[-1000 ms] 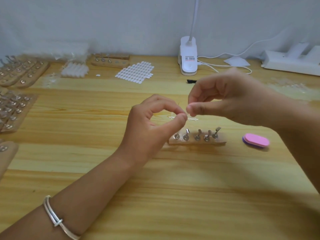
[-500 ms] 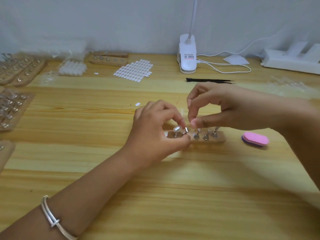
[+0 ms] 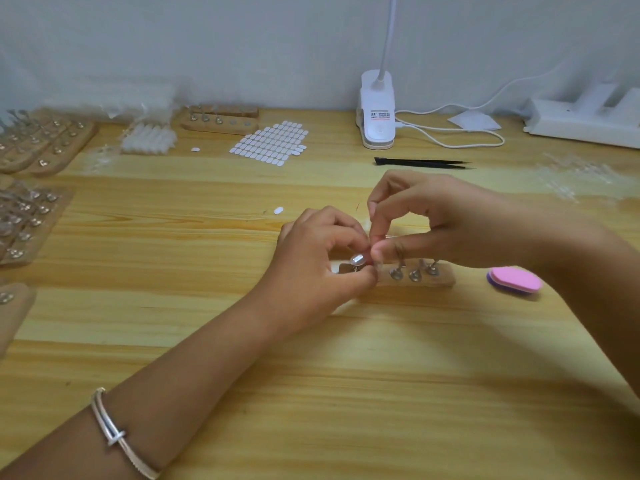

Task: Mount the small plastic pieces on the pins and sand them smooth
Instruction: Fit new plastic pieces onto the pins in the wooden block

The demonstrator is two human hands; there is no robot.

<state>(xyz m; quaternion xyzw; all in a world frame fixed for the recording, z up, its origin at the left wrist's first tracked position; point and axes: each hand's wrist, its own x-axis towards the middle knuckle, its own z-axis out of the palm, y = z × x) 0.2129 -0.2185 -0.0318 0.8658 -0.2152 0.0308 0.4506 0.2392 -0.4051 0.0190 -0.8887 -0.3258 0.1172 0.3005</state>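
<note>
Both hands have dropped onto the wooden pin block (image 3: 420,281): fingers (image 3: 360,242) of my left hand (image 3: 322,268) pinch a small plastic piece (image 3: 356,259) at its left end. My right hand (image 3: 443,226) curls beside it; whether it grips anything, I cannot tell. A pink sanding block (image 3: 516,279) lies nearby on the bench (image 3: 346,393).

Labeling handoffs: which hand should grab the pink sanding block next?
Right, likely. The pink sanding block lies right of the pin board, near the right hand; the left hand pinches the plastic piece at its far end.
</note>
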